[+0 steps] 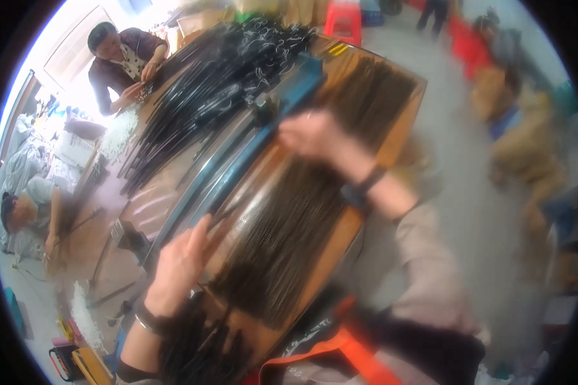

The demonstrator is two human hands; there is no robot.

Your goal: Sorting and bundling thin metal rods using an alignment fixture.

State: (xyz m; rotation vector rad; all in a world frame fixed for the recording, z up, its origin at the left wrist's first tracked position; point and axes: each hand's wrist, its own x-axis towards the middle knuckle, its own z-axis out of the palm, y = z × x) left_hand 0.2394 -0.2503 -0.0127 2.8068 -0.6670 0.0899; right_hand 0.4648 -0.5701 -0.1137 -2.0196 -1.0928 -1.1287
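Observation:
A long blue metal rail (231,172) runs slantwise across the table. Beside its near end, my left hand (181,260) is closed, with thin dark rods (228,215) leading away from its fingertips. Farther up the rail, my right hand (318,138) is closed in a pinch at the rail's edge; motion blur hides what is in it. Under and between my arms lies a broad layer of thin dark rods (282,237). Across the rail, a big heap of black rods (199,106) has pale loops or hooks at its far end.
A co-worker (119,64) handles small pieces at the far left; another person (29,212) works at the left edge. White pieces (119,135) are heaped near them. A red stool (343,24) stands beyond the table, and brown sacks (526,151) line the floor at right.

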